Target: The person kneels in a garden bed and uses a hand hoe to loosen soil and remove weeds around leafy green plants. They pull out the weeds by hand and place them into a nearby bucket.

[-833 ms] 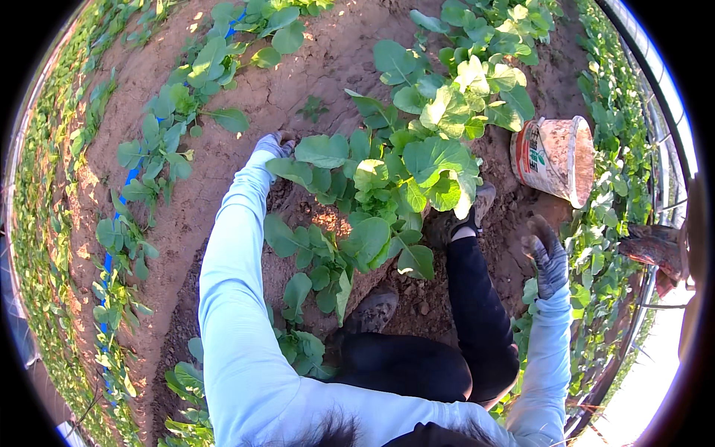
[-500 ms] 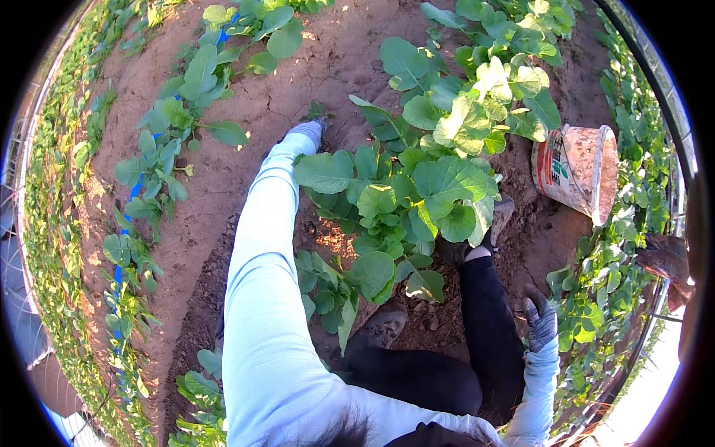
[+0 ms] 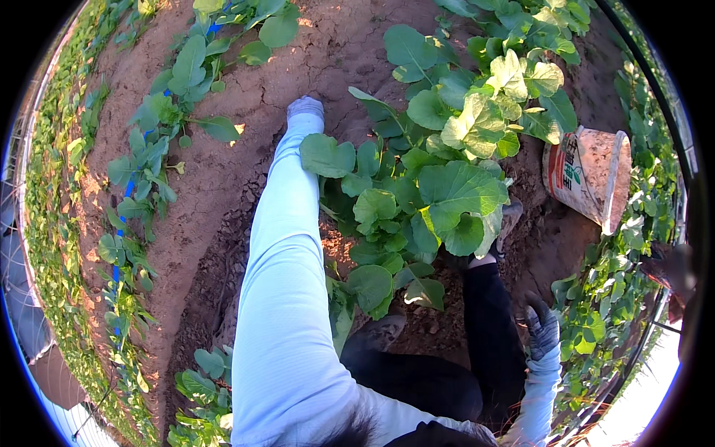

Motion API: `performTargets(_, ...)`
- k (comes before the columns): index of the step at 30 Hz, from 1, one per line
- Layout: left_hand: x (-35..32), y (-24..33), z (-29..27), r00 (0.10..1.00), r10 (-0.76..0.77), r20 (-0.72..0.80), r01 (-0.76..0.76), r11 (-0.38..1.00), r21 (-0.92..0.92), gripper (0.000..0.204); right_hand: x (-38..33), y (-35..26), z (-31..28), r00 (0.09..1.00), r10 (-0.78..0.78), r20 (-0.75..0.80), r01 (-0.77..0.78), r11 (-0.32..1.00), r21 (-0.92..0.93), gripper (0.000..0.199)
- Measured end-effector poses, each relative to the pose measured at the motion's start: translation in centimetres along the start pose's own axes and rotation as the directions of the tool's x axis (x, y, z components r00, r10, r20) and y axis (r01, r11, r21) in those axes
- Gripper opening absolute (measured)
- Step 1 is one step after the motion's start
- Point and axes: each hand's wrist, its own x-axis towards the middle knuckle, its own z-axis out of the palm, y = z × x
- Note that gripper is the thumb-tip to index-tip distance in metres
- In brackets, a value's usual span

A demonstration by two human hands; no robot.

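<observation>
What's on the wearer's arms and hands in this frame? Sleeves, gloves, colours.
Both arms are in long, pale blue sleeves. The left hand wears a light grey knit glove, close-fitting. The right hand wears a darker glove in grey and black, with a mottled knit look. No markings or straps can be made out on either.

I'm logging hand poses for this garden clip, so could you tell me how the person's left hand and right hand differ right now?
The left hand reaches far forward on a straight arm, to the soil by the big-leaved plant; the right hand hangs low beside the dark trouser leg, apart from that plant. The left glove looks plain grey; the right looks dark and patterned. Both are gloved, with pale blue sleeves; neither plainly holds anything.
</observation>
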Motion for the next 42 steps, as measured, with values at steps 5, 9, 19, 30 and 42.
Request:
performTargets(5, 1.7, -0.3, 1.3, 0.997, -0.066, 0.046, 0.069, 0.995, -0.076, 0.023, -0.2, 0.6, -0.5, 0.999, 0.034, -0.015, -0.033, 0.999, 0.043, 0.039)
performTargets(9, 5.2, -3.7, 5.3, 0.980, -0.172, 0.096, 0.188, 0.963, -0.192, 0.025, 0.6, 0.0, -0.2, 1.000, -0.001, -0.001, 0.001, 1.000, -0.027, 0.037)
performTargets(19, 1.2, -4.3, 0.6, 0.978, -0.160, -0.130, 0.126, 0.963, -0.239, 0.037, 0.3, 0.5, -0.9, 1.000, -0.023, 0.008, 0.025, 0.984, -0.178, 0.035)
performTargets(30, -14.9, -9.1, -8.7, 0.953, -0.050, -0.299, -0.298, 0.035, -0.954, 0.017, -1.7, -0.7, 2.5, 0.978, -0.162, 0.129, 0.168, 0.985, -0.040, 0.032)
performTargets(42, -41.2, -1.1, -16.1, 0.821, 0.430, -0.376, -0.404, -0.029, -0.914, 0.024, -7.4, -11.0, 16.5, 0.821, -0.462, 0.335, 0.254, 0.822, 0.509, 0.040)
